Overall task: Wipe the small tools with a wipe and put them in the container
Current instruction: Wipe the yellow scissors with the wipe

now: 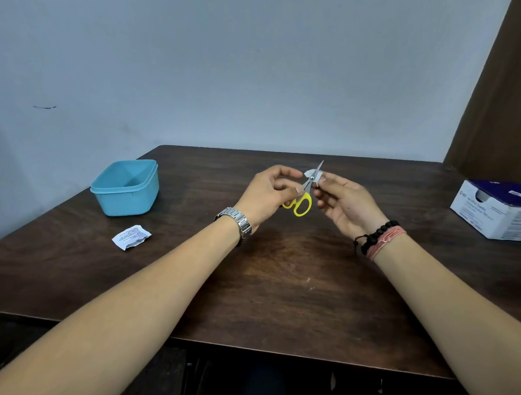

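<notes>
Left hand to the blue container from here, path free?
Probably yes. The left hand holds the scissors; bare table lies between it and the open container. The wrapper sits nearer, off that line.

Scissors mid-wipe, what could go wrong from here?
1. The right hand pinches a small wipe around the bare blades of the scissors; a slip could nick a finger.
2. The left hand holds the scissors only near the yellow handles, above the table; they could drop.
3. The blue container sits far left, so the transfer is a long reach.
</notes>
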`<state>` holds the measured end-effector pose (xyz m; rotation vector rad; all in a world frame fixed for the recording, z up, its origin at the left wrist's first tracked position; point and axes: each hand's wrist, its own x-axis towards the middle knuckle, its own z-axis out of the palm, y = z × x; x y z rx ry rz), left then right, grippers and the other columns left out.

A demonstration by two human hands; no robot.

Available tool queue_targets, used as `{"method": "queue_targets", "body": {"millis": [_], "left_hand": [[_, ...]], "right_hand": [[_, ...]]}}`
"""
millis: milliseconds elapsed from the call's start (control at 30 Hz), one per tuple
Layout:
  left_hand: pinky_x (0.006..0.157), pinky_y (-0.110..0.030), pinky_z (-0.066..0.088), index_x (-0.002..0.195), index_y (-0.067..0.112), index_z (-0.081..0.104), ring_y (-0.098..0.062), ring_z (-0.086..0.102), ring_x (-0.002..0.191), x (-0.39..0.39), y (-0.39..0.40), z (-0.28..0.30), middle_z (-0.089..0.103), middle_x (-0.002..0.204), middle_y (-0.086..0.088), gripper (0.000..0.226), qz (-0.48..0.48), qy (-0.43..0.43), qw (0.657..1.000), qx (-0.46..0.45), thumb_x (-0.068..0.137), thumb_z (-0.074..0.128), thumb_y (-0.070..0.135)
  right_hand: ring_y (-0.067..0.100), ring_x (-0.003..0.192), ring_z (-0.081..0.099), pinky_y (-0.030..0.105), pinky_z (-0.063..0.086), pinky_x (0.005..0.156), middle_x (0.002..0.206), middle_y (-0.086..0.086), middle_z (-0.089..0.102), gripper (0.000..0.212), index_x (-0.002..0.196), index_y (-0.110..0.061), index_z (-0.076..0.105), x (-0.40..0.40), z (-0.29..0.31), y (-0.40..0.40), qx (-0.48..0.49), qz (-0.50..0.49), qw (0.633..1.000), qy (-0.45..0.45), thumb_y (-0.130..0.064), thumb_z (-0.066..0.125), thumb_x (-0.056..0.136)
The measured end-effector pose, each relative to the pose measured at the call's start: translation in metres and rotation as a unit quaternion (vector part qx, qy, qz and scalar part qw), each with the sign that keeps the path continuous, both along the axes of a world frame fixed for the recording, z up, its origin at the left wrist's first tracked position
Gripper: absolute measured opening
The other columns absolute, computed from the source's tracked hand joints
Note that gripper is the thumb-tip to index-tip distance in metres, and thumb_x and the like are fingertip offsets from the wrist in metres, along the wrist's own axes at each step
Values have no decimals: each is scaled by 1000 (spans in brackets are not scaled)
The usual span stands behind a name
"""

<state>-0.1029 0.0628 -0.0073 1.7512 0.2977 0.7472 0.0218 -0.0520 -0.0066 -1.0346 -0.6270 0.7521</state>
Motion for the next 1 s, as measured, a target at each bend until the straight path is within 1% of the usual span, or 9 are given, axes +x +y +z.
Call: {"method": "queue_targets", "body": {"millis": [67, 233, 333, 433, 533, 600, 800, 867, 1000], "left_hand": [[68, -26, 48, 103, 19, 62, -13, 61, 73, 0, 1, 0, 74, 83, -1, 19, 5, 2, 1000, 1, 88, 69, 10], [67, -24, 49, 103, 20, 61, -5, 63, 67, 1, -1, -2, 74, 80, 2, 19, -11, 16, 1000, 16, 89, 67, 9], [66, -24, 48, 105, 18, 60, -3, 60, 63, 0, 0, 0, 74, 79, 4, 20, 7, -1, 1000, 8, 88, 69, 10], [66, -24, 47, 103, 17, 60, -6, 60, 66, -1, 1, 1, 73, 80, 1, 20, 18, -10, 1000, 1, 88, 68, 8], [66, -22, 47, 102, 18, 60, -1, 60, 62, -1, 0, 0, 72, 79, 2, 17, 1, 11, 1000, 20, 89, 67, 8], [65, -21, 48, 101, 18, 60, -1, 62, 64, 0, -1, -1, 72, 79, 1, 17, -9, 17, 1000, 24, 90, 66, 8], [68, -25, 47, 101, 21, 60, -2, 59, 60, -1, 2, 0, 73, 77, 5, 18, 15, 3, 1000, 18, 89, 67, 10], [68, -24, 49, 101, 21, 60, -4, 61, 64, -1, 2, 0, 73, 79, 3, 18, 8, 11, 1000, 21, 89, 67, 10], [67, -23, 49, 100, 20, 59, -6, 63, 68, 0, -1, -1, 72, 79, 1, 18, -3, 18, 999, 30, 90, 65, 7]], "right_hand": [[4, 60, 59, 15, 47, 52, 69, -5, 69, 16, 98, -10, 67, -2, 0, 2, 2, 6, 1000, 4, -2, 53, 95], [4, 61, 61, 16, 47, 52, 73, -3, 71, 18, 103, -10, 65, 4, 5, -1, 45, -15, 998, 43, 0, 51, 96], [4, 63, 60, 16, 47, 53, 74, -4, 70, 19, 105, -10, 65, 1, 2, -1, 24, 20, 999, 19, -3, 51, 96], [4, 64, 59, 15, 47, 54, 72, -7, 68, 18, 100, -12, 67, -3, 1, 0, 15, 53, 998, 4, -4, 51, 97], [3, 63, 58, 15, 47, 54, 71, -7, 67, 18, 102, -12, 66, -1, 3, -1, 36, 36, 998, 22, -3, 52, 96], [3, 62, 58, 15, 46, 53, 72, -6, 67, 18, 103, -12, 65, 3, 5, -3, 53, 20, 998, 38, -3, 52, 96], [4, 62, 56, 15, 44, 51, 72, -9, 67, 17, 97, -15, 67, -2, 1, -1, 3, 43, 999, -20, -6, 53, 96], [4, 62, 57, 15, 45, 51, 71, -10, 68, 18, 97, -16, 67, -2, 2, -1, 11, 35, 999, -14, -6, 53, 96], [2, 60, 57, 15, 44, 52, 73, -10, 67, 19, 106, -14, 66, 4, 5, -3, 29, 23, 999, -5, -5, 51, 97]]}}
